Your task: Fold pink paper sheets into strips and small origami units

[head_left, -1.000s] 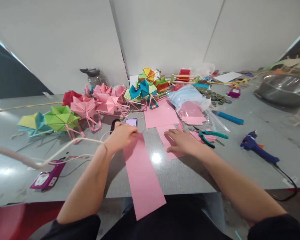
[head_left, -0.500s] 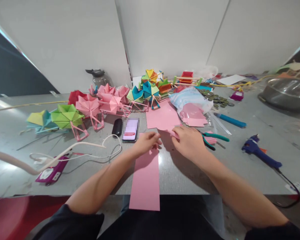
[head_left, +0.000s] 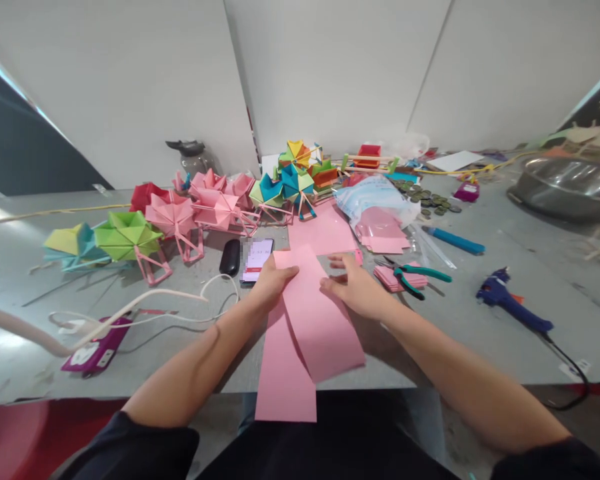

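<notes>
My left hand [head_left: 267, 285] pinches the upper left edge of a pink paper sheet [head_left: 324, 323], its thumb lying on top. This sheet is slightly curved and slants across a second, narrow pink strip of paper [head_left: 286, 377], which juts past the table's front edge. At the sheet's right edge is my right hand [head_left: 361, 290], fingers spread and thumb tip close to the paper; whether it touches I cannot tell. Behind both hands lies a larger pink sheet [head_left: 320, 233]. To the right, green-handled pliers [head_left: 410, 272] rest on a small stack of pink paper pieces [head_left: 387, 279].
Folded paper umbrella shapes [head_left: 130, 235] line the back left. A phone [head_left: 260, 257] and a black case [head_left: 230, 257] lie left of my hands, near a white cable [head_left: 180, 291]. On the right are a blue glue gun [head_left: 513, 303], a blue cutter [head_left: 455, 240] and a metal bowl [head_left: 570, 190].
A pink sheet now lies over the narrow strip, held by my left hand. My right hand has opened from its pinch on pink paper and moved slightly left.
</notes>
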Motion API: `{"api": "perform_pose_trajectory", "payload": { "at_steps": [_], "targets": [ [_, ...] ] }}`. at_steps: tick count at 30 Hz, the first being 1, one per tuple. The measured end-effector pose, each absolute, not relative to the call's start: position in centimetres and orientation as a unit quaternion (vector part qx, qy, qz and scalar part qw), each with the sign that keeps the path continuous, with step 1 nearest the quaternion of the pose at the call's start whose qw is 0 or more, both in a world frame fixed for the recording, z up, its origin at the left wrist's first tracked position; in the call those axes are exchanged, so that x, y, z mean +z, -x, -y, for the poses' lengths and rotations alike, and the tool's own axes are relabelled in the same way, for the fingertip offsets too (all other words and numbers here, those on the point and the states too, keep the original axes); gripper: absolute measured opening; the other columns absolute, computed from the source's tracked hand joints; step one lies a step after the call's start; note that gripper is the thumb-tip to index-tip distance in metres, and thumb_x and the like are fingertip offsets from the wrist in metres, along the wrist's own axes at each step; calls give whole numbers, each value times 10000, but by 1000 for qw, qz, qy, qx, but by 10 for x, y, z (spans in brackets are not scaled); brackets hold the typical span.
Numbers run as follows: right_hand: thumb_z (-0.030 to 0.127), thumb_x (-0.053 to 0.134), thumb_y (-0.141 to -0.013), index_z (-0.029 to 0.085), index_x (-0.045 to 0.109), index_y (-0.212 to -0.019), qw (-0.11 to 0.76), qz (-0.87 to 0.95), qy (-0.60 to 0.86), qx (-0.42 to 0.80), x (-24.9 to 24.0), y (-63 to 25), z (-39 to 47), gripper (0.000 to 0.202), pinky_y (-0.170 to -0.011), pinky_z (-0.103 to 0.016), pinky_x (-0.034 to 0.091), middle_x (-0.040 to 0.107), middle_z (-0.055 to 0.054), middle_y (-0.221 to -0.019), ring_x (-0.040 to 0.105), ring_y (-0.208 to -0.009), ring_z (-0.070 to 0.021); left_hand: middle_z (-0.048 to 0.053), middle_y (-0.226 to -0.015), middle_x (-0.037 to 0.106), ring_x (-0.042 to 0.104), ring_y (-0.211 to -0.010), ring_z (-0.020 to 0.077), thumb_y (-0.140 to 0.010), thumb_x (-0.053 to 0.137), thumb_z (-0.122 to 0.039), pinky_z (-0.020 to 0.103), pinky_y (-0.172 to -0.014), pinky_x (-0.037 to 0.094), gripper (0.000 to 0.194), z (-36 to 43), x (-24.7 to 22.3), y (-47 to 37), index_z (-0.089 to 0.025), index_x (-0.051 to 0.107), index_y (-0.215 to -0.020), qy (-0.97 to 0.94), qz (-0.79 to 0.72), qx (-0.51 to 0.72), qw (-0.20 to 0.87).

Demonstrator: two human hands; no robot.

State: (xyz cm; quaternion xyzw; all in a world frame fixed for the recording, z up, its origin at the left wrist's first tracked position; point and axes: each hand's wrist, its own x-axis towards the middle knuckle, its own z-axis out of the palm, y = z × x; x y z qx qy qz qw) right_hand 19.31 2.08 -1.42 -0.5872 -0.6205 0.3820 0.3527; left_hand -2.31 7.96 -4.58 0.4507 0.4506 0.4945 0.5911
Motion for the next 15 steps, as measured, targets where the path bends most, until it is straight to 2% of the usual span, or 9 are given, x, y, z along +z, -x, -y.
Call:
{"api": "perform_pose_trajectory", "payload": {
  "at_steps": [3, 6, 8, 10, 11, 12, 15],
  "targets": [
    [174, 702, -839, 205, 514, -1414, 340, 560, 603, 455, -26, -194, -35, 605, -715, -334, 550, 746, -55, -1033, 690, -771, -195, 89, -1105, 792, 743, -1016, 252, -780, 778, -271, 382, -916, 605, 403, -88, -44, 24, -182, 712, -1168, -530, -502, 511, 454],
    [52, 624, -771, 192, 602, -1230, 292, 620, 612, 394, -29, -200, -40, 480, -684, -289, 471, 689, 9, -825, 644, -732, -180, 120, -1220, 793, 737, -1109, 263, -955, 614, -272, 407, -991, 595, 284, -104, -32, 19, -186, 751, -1188, -632, -528, 482, 298],
    [24, 617, -740, 194, 640, -1018, 214, 683, 597, 362, -27, -204, -41, 326, -689, -282, 430, 687, -3, -811, 637, -762, -179, 122, -1290, 790, 720, -1208, 277, -998, 546, -236, 436, -1097, 557, 331, -119, -19, 11, -193, 778, -1230, -738, -516, 385, 205],
    [21, 620, -736, 196, 627, -921, 145, 719, 583, 351, -25, -207, -40, 255, -677, -279, 394, 710, -22, -858, 635, -791, -181, 106, -1388, 765, 657, -1358, 293, -1023, 522, -244, 463, -1225, 466, 382, -134, -8, -1, -221, 788, -1297, -829, -498, 214, 136],
    [25, 620, -743, 196, 625, -927, 123, 725, 582, 347, -24, -208, -39, 252, -669, -279, 381, 718, -28, -883, 635, -800, -182, 98, -1470, 724, 627, -1409, 292, -1041, 506, -266, 463, -1244, 446, 410, -142, -3, -7, -244, 773, -1350, -855, -490, 114, 122],
    [32, 622, -755, 197, 627, -956, 108, 729, 583, 341, -22, -209, -38, 260, -665, -279, 373, 725, -32, -906, 636, -806, -184, 98, -1507, 701, 607, -1435, 310, -1033, 548, -307, 477, -1245, 445, 384, -148, -1, -12, -263, 793, -1326, -864, -483, 71, 124],
    [45, 618, -793, 193, 636, -1060, 86, 738, 591, 315, -17, -211, -36, 306, -678, -277, 370, 740, -44, -945, 643, -831, -192, 93, -1554, 661, 556, -1487, 376, -1012, 629, -440, 586, -1226, 438, 343, -162, -3, -23, -349, 810, -1289, -870, -475, 12, 128]
  ]
}}
